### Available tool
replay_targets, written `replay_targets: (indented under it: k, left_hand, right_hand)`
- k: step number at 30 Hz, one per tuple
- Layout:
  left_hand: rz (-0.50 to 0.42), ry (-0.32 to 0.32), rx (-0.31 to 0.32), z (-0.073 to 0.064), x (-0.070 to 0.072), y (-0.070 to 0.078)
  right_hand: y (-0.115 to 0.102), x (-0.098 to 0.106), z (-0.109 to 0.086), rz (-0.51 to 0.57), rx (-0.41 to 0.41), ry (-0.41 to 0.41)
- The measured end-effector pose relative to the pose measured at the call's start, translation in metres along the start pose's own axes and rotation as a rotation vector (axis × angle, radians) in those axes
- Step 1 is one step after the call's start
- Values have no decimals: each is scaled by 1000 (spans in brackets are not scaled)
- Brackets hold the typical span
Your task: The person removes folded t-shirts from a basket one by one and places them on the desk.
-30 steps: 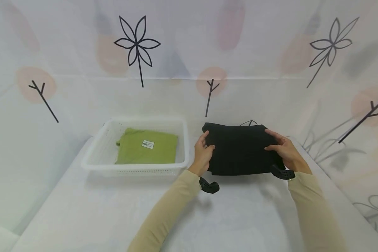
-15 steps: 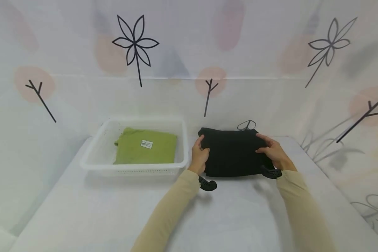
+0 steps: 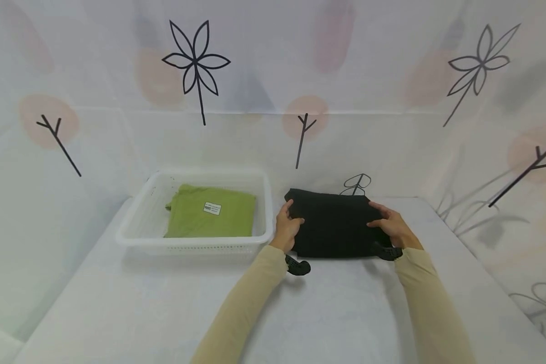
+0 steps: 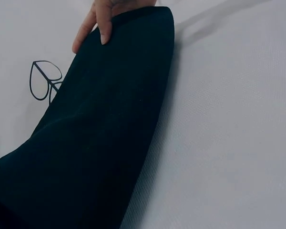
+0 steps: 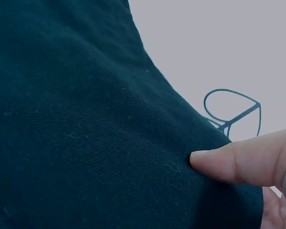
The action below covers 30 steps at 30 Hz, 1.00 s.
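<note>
A folded black cloth [image 3: 336,225], probably a garment, lies roughly level at the back of the table, right of the basket. Its left edge is pinched by my left hand [image 3: 287,228], with the thumb on top. My right hand [image 3: 393,226] grips the opposite edge the same way. In the left wrist view the cloth [image 4: 105,114] looks dark teal, and the right hand's fingers [image 4: 104,24] lie over its far end. The right wrist view has my right thumb [image 5: 229,164] pressing on the ribbed fabric [image 5: 100,119]; the fingers underneath are mostly hidden.
Left of the cloth stands a white plastic basket [image 3: 191,241]. Inside it lies a folded green cloth [image 3: 218,222] with a white label [image 3: 212,208]. A white sheet covers the table [image 3: 346,313], and a patterned backdrop [image 3: 255,141] rises behind.
Both hands have brought the black cloth down and slightly left, closer to the tabletop and the basket. Their hold on its two edges stays the same. The basket and green cloth have not moved.
</note>
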<state>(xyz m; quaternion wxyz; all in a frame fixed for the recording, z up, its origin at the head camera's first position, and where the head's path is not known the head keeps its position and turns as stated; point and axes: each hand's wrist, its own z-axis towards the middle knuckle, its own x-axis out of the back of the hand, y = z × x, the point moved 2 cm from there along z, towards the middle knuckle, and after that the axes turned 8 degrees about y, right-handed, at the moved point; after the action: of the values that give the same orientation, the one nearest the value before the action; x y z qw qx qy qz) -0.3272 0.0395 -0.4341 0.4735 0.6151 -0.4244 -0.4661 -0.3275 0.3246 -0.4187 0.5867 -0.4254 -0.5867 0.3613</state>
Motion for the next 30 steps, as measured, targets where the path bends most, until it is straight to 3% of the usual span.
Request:
replay_targets:
  k: [6, 12, 21, 30]
  left_hand:
    - [11, -7, 20, 1, 5, -3]
    - [115, 10, 10, 1, 11, -9]
    - [238, 8, -36, 0, 14, -13]
    - [416, -11, -133, -2, 17, -11]
  right_hand:
    - [5, -4, 0, -46, -3, 23]
    - [4, -10, -4, -146, 15, 67]
    - [4, -14, -12, -300, 72, 187]
    - [7, -13, -16, -393, 163, 235]
